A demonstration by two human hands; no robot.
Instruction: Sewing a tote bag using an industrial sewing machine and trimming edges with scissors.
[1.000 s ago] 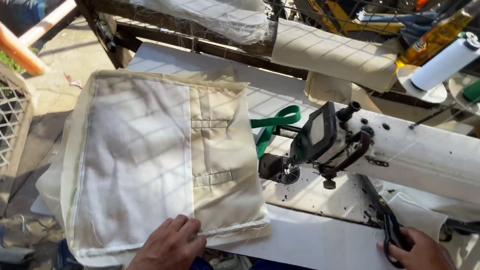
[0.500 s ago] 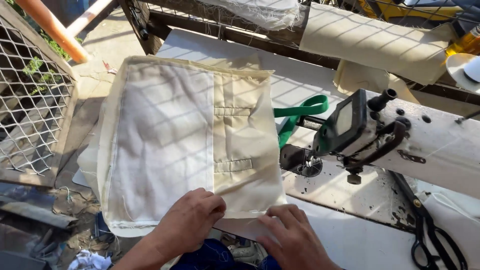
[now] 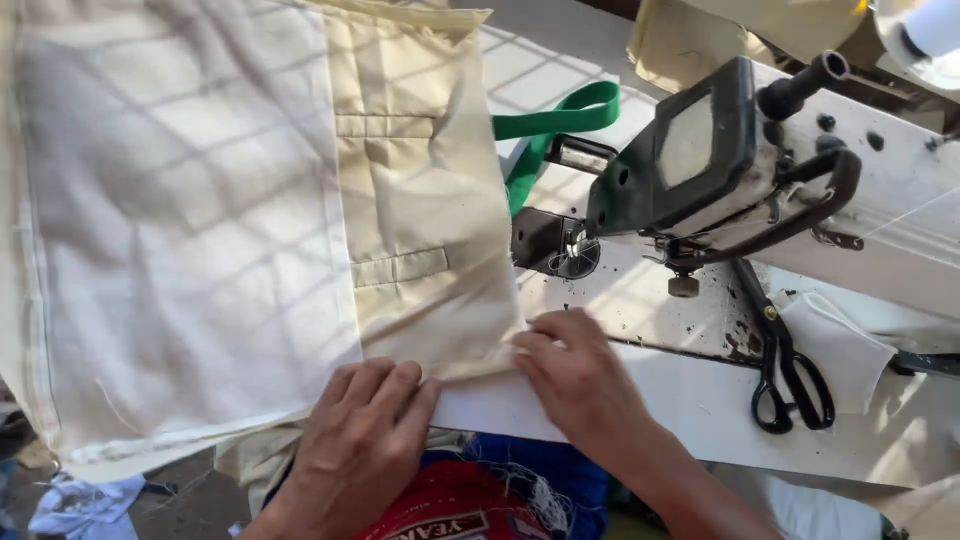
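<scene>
The left hand (image 3: 365, 435) lies flat, fingers together, pressing the near edge of the cream fabric piece (image 3: 250, 220). The right hand (image 3: 575, 375) also rests flat, fingertips on the fabric's near right corner; neither hand grips anything. The fabric spreads over the white counter (image 3: 700, 400), its top and left edges cut off by the frame, so its full shape is hard to tell. Just right of it stands the sewing machine (image 3: 720, 160), its needle area in shadow. A green strap (image 3: 550, 125) is partly hidden behind the fabric. Black scissors (image 3: 785, 360) lie well apart.
</scene>
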